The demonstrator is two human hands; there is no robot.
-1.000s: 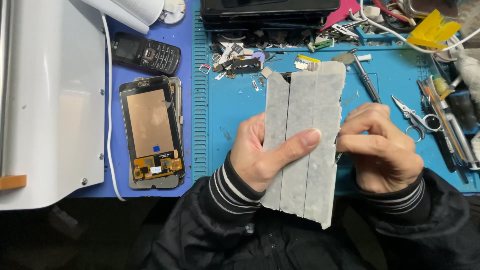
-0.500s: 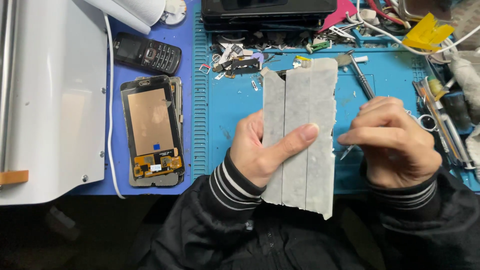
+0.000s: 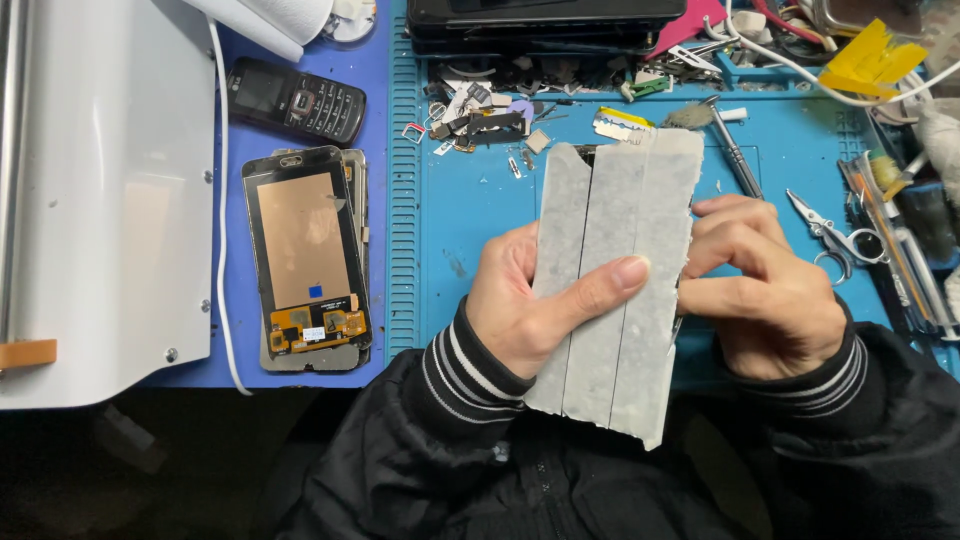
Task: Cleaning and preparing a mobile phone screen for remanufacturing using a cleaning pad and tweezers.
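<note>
The left hand (image 3: pixel 525 310) holds a tall grey-white sheet of backing paper laid with three long strips of translucent tape (image 3: pixel 615 290), thumb pressed flat across its front and the other fingers closed behind it. The right hand (image 3: pixel 765 295) is curled at the sheet's right edge, its fingertips hidden behind the paper, so whether that grip pinches a strip or only rests there cannot be told. Since a second ago the sheet has tipped slightly and sits a little lower and nearer the body, and the right hand has slid closer in against the edge; this reads as working at the outermost strip rather than setting the sheet down. The sheet hangs above the blue silicone mat on the counter (image 3: pixel 470 215). Well left of the left grip lies an opened phone frame with a copper-coloured back panel (image 3: pixel 305 255), with a black keypad phone (image 3: pixel 295 100) beyond it. Right of the right grip lie small silver scissors (image 3: pixel 830 235).
</note>
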